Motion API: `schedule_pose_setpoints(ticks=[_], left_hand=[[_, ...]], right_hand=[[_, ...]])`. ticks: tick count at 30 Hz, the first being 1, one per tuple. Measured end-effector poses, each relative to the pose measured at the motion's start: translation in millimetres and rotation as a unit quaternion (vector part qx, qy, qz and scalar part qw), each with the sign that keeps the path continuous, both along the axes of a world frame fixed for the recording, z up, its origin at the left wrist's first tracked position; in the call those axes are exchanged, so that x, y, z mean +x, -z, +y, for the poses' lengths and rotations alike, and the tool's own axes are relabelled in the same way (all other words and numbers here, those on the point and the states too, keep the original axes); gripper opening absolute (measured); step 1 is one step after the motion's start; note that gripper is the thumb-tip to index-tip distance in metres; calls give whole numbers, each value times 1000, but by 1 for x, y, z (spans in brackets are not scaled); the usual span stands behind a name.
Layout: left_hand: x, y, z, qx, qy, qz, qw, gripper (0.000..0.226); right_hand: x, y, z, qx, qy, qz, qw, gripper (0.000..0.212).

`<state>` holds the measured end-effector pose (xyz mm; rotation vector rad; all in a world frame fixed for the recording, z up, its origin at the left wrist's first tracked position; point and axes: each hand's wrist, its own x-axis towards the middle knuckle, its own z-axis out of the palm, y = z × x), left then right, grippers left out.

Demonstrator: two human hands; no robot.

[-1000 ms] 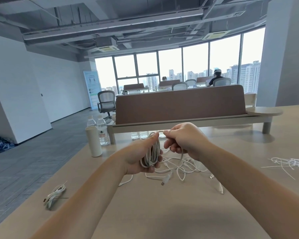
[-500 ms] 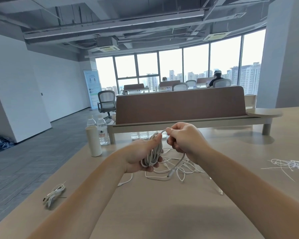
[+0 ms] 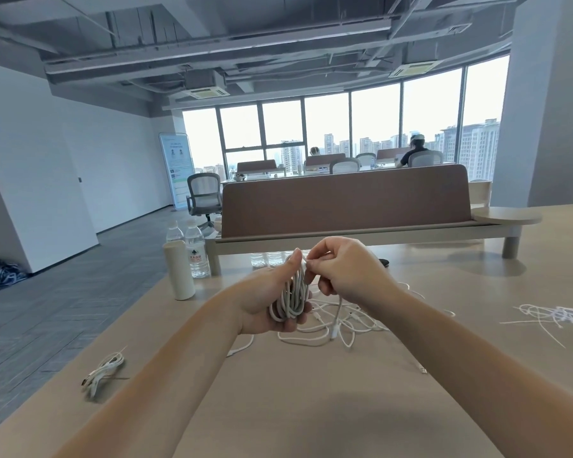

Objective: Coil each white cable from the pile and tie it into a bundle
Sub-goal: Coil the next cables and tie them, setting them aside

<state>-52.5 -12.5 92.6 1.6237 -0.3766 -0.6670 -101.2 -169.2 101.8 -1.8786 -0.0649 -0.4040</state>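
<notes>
Standing with its long axis upright, the coiled white cable (image 3: 291, 300) is held above the table (image 3: 311, 401), gripped by the left hand (image 3: 262, 304). Just right, the right hand (image 3: 346, 269) pinches its top strand, above the pile (image 3: 344, 325).

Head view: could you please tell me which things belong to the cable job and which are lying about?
Job: white cable coil in left hand; right hand pinching a strand; loose white cable pile; coiled white cable bundle; thin white tie strips.
Lying about: clear plastic water bottles; white cylindrical flask.
</notes>
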Motion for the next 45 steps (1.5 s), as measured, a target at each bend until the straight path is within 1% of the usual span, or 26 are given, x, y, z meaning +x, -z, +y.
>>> schedule_pose_setpoints(ticks=[2,5,9,11,12,13,15,18,22,24,26,29,32,35,37,39,42,45], left_hand=[[-1,0,0,-5,11,6,1000,60],[-1,0,-1,-16,29,18,999,70],[-1,0,-1,-30,31,20,999,77],[-1,-1,-2,-35,32,22,999,77],[-1,-2,-3,-36,30,23,999,76],[-1,-2,-4,-37,28,22,999,73],[-2,-2,-6,-38,12,21,999,67],[-1,-1,-8,-48,-18,14,999,57],[0,-4,-9,-48,-55,1,997,53],[2,-7,-6,-56,-88,3,995,46],[5,-9,-2,-64,-102,7,993,45],[6,-7,-1,-70,-96,17,993,40],[4,-4,-5,-74,-76,12,994,30],[4,-2,-6,-66,-70,-1,995,31],[4,-3,-5,-71,-78,7,994,31],[6,-4,-1,-85,-90,11,992,28],[12,-7,6,-97,-98,18,990,20],[17,-9,13,-91,-86,19,992,26]], right_hand=[[-2,1,1,20,-6,-8,1000,7],[-3,3,3,40,-23,-14,999,8],[-7,5,4,24,-77,11,997,32],[-8,6,4,21,-97,23,995,39],[-8,6,4,15,-97,22,995,36],[-8,6,5,9,-91,13,996,28],[-6,7,5,7,-69,-10,998,4],[-5,8,6,-3,-54,-10,998,11],[-10,7,5,-27,-120,28,992,2],[-10,7,1,-59,-127,36,990,3],[-9,8,-3,-64,-118,41,990,5],[-7,8,-4,-56,-106,37,992,7],[-5,10,3,-77,-118,25,990,10],[-6,11,6,-114,-126,18,985,5],[-6,12,6,-122,-126,19,984,7],[-5,12,3,-113,-118,33,986,8],[-4,14,-5,-95,-118,78,985,6],[-4,16,-14,-71,-124,124,982,5]])
